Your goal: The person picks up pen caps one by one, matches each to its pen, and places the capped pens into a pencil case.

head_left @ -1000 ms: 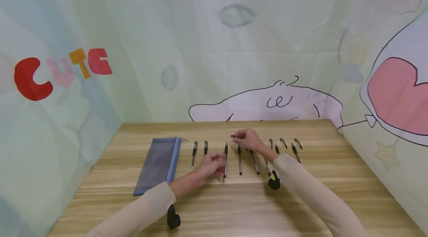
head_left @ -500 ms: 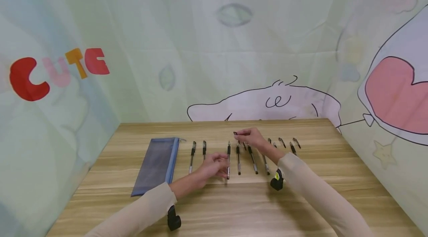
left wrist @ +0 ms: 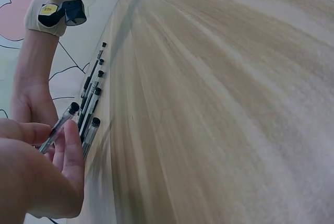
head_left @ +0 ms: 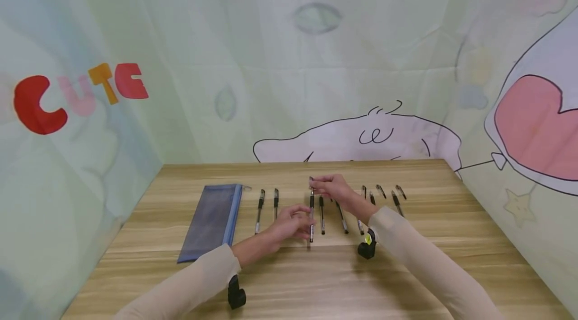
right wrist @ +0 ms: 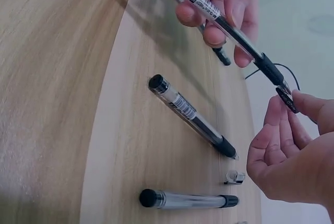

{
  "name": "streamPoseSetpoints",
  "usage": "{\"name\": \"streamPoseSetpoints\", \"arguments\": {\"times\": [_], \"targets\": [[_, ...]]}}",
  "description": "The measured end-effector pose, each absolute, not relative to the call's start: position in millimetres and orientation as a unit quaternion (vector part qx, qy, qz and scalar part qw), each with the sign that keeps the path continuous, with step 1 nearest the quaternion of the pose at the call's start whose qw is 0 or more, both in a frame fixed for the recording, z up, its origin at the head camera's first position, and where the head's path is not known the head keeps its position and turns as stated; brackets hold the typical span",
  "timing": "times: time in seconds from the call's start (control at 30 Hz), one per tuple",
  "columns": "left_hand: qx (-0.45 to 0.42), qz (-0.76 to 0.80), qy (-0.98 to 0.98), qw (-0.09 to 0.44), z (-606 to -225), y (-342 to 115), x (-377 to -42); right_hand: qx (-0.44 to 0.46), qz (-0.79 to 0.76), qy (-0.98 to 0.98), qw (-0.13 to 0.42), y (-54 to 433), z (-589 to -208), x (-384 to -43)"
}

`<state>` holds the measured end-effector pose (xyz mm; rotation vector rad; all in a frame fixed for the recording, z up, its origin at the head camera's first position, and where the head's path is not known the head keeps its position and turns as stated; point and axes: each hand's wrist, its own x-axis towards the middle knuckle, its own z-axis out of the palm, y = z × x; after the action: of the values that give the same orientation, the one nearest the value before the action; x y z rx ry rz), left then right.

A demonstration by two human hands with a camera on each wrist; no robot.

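My left hand (head_left: 289, 222) pinches the barrel of a clear gel pen (right wrist: 229, 28) with a black grip, raised off the table and tip pointing away. At its tip, my right hand (head_left: 336, 189) pinches a small black-clipped pen cap (right wrist: 286, 100) between thumb and finger. Cap and tip meet or nearly meet; whether the tip is inside cannot be made out. Right of the hands lie several uncapped pens, one of them a nearby pen (right wrist: 193, 117), with a loose cap (right wrist: 235, 177) beyond. My right forearm partly covers that row.
To the left lies a blue mesh zip pouch (head_left: 209, 222). Between it and my left hand are two capped pens, the outer pen (head_left: 260, 209) and the inner pen (head_left: 276, 199). Loose caps, including a far cap (head_left: 401, 191), lie at the right. A printed curtain (head_left: 203, 84) stands behind the table.
The held pen has been lifted and shifted slightly right in my left hand. My right hand moved right, then back left, bringing the cap to the pen's tip.
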<state>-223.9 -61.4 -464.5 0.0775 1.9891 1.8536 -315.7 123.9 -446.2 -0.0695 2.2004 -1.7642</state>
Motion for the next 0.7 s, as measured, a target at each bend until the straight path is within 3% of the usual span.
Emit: {"name": "streamPoseSetpoints", "arguments": {"times": [0.7], "targets": [[0.019,0.666,0.721,0.189,-464.8,-60.8,-223.4,-0.031,-0.642,0.745,0.180,127.0,-448.6,-310.8]]}}
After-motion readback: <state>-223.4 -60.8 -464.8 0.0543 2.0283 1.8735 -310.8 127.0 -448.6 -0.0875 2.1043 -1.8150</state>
